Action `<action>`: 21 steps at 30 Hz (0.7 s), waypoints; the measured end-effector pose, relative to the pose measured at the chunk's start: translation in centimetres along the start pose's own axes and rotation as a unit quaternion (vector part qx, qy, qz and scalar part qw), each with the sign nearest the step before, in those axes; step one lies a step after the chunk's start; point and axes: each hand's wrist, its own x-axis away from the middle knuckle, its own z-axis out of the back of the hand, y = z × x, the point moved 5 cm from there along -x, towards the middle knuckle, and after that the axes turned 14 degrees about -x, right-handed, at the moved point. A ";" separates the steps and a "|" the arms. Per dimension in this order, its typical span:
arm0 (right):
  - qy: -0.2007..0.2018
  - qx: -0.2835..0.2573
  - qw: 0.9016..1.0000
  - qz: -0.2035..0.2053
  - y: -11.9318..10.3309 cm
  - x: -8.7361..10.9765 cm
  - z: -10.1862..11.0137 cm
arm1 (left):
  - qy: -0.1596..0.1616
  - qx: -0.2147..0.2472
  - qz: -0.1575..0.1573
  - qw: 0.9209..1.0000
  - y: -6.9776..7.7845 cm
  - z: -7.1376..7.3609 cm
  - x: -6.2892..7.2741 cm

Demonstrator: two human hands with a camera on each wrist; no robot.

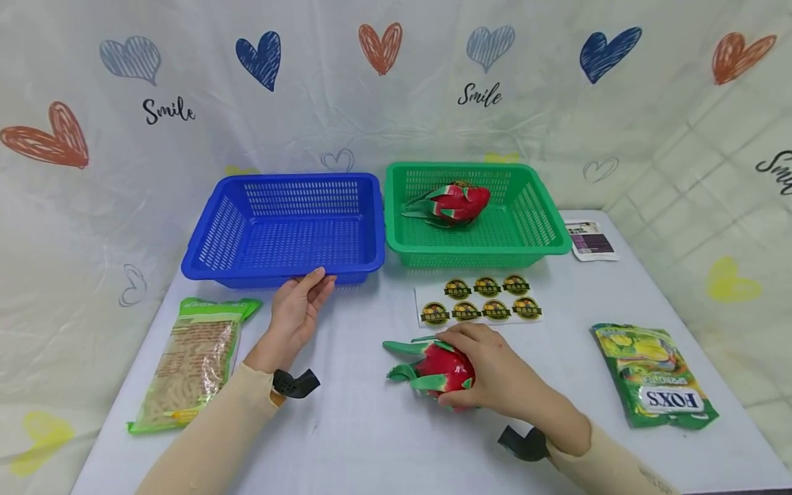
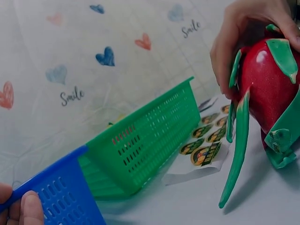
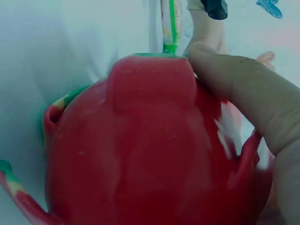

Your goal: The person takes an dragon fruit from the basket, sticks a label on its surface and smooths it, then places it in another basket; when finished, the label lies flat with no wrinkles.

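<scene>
My right hand (image 1: 501, 375) grips a red dragon fruit (image 1: 447, 368) with green leaf tips, fingers over its far side and thumb at its near side. In the right wrist view the fruit (image 3: 140, 154) fills most of the picture, the thumb lying along it. Over on the left, my left hand (image 1: 293, 313) pinches the front rim of a blue plastic basket (image 1: 247, 275); the left wrist view shows its fingertips (image 2: 32, 206) at that rim. Nothing lies inside the blue basket. A second dragon fruit (image 1: 460, 205) lies in the green basket (image 1: 476, 251) beside it.
A sheet of round fruit stickers (image 1: 480, 301) lies in front of the green basket. A green-edged food bag (image 1: 192, 364) is at the left, a green FOX'S bag (image 1: 654, 375) at the right. A small white-and-purple packet (image 1: 590, 240) sits at the back right, near the curtain (image 1: 421, 124).
</scene>
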 end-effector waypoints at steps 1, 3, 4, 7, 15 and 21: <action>0.001 0.003 1.000 0.004 0.0 0.1 0.0 | 0.000 0.002 0.000 1.000 0.0 0.0 0.0; 0.004 0.008 1.000 0.013 -0.1 0.2 0.1 | -0.001 0.003 0.002 1.000 0.0 0.0 -0.1; 0.005 0.009 1.000 0.018 -0.1 0.3 0.1 | -0.002 0.002 0.004 1.000 -0.1 0.0 -0.1; 0.007 0.006 1.000 0.023 -0.1 0.6 0.3 | -0.016 -0.008 0.014 1.000 -0.3 -0.2 -0.1; 0.012 -0.066 0.998 0.004 1.0 1.1 2.1 | -0.146 -0.231 -0.008 0.962 -2.1 -3.5 0.1; 0.016 -0.108 0.994 -0.021 2.4 1.6 2.9 | -0.198 -0.481 -0.073 0.851 -3.3 -7.6 -0.5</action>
